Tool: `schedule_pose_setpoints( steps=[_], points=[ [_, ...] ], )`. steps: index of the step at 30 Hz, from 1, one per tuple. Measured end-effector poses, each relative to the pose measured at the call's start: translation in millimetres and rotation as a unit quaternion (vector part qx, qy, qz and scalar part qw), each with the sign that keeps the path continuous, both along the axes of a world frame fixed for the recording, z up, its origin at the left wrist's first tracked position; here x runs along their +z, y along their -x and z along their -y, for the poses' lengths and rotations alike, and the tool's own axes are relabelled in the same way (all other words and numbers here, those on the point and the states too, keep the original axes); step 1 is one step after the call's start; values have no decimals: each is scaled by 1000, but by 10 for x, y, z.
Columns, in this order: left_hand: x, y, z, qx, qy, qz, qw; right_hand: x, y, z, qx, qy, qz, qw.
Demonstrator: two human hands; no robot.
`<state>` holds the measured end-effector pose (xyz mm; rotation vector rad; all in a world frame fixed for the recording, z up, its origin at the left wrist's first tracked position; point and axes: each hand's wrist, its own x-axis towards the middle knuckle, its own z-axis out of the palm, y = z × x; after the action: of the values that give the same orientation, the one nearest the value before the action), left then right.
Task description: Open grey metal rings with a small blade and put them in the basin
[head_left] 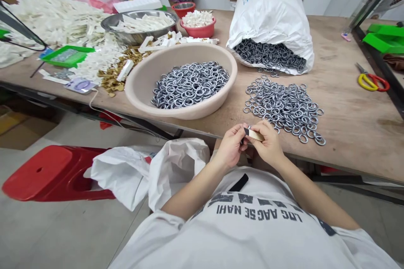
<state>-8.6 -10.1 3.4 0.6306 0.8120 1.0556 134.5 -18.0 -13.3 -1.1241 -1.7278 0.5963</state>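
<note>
My left hand (pixel 229 146) and my right hand (pixel 268 143) meet close to my chest at the table's front edge. Both are closed in a pinch on one small flat tan strip (pixel 254 135) with a dark end, and a metal ring shows just above it between the fingertips. Just beyond the hands lies a loose pile of silver metal rings (pixel 284 107) on the wooden table (pixel 347 113).
A beige basin (pixel 142 80) holds more rings, and a white sack (pixel 271 17) spills rings at the back. White plastic parts, a steel bowl (pixel 142 23), red bowls and a green tray (pixel 67 56) fill the left. Scissors (pixel 370 80) lie right. A red stool (pixel 53 172) and a white bag (pixel 151 172) sit below.
</note>
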Motion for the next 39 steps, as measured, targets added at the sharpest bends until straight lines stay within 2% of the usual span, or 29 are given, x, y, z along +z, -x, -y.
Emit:
schedule_pose_setpoints(
  steps=[4, 8, 14, 18, 22, 26, 32, 39],
  points=[
    [14, -8, -30, -5, -22, -4, 1000, 95, -64, -5, -23, 33, -35, 999],
    [-5, -86, -43, -34, -25, 0, 999, 193, -120, -55, 10, 42, -46, 998],
    [-8, -155, -67, -66, 2, -19, 998, 175, -156, -94, -4, 44, -72, 996],
    [19, -152, -103, -24, 26, 1, 999, 172, -197, -41, -37, 27, -2, 999],
    [49, -147, -102, 5, 47, 18, 999, 174, -199, 23, -25, 8, 107, 994],
    [69, -148, -74, 18, 43, 16, 999, 146, -166, 44, -39, 3, 170, 985],
    [57, -158, -53, 60, 12, -43, 997, 144, -156, 45, -35, -10, 178, 983],
    [81, -193, -39, 41, 38, -8, 998, 170, -149, 72, -41, -21, 161, 986]
  ],
)
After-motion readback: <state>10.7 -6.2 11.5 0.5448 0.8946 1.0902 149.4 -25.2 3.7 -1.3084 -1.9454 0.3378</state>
